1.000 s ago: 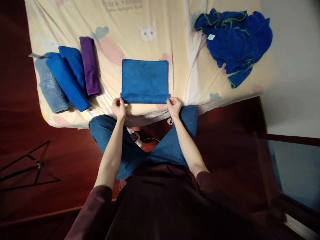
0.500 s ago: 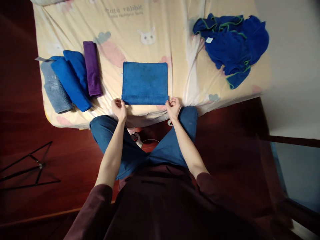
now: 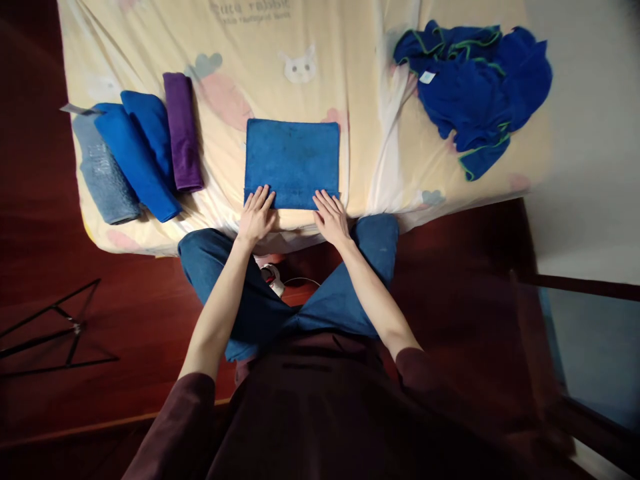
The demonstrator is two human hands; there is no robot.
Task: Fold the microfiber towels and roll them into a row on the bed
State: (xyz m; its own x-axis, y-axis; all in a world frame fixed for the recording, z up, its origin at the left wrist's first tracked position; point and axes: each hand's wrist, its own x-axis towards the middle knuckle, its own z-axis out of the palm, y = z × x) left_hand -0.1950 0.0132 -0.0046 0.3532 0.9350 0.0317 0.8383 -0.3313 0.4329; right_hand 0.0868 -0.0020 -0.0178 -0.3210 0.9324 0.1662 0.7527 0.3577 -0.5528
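A folded blue towel [image 3: 292, 157] lies flat on the cream bedsheet [image 3: 250, 60] near the bed's front edge. My left hand [image 3: 257, 215] rests flat on the towel's near left corner, fingers stretched out. My right hand [image 3: 330, 216] lies flat on the near right part of the same edge, fingers also spread. Neither hand holds anything.
Rolled towels lie at the bed's left: a purple one [image 3: 181, 131], two blue ones [image 3: 137, 153] and a grey one [image 3: 103, 173]. A crumpled pile of dark blue cloths with green trim [image 3: 475, 87] sits at the right. Dark red wooden floor [image 3: 75, 267] surrounds the bed; a black metal stand [image 3: 55, 333] is at left.
Both hands let go of the pinched near corners of the blue towel and moved inward, now pressing flat on its front edge.
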